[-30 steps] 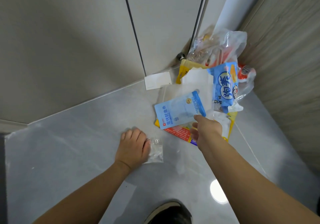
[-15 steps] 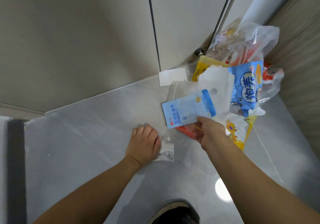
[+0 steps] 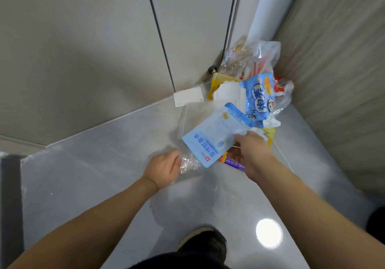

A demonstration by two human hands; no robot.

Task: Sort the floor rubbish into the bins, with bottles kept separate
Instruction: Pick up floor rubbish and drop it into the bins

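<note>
**Sorting barely begun; pile sat in the corner**

The right hand [image 3: 253, 154] pinched a pale blue pouch [image 3: 216, 136] at frame centre, lifted over the rubbish pile [image 3: 253, 93] at upper right. The left hand [image 3: 164, 169] gripped a crumpled clear wrapper [image 3: 188, 164] on the floor [image 3: 93, 164]. No bins showed; nearly everything remained unsorted.

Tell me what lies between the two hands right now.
In the head view, a crumpled clear plastic wrapper gripped by the left hand, then the lower corner of the pale blue pouch that the right hand holds.
</note>
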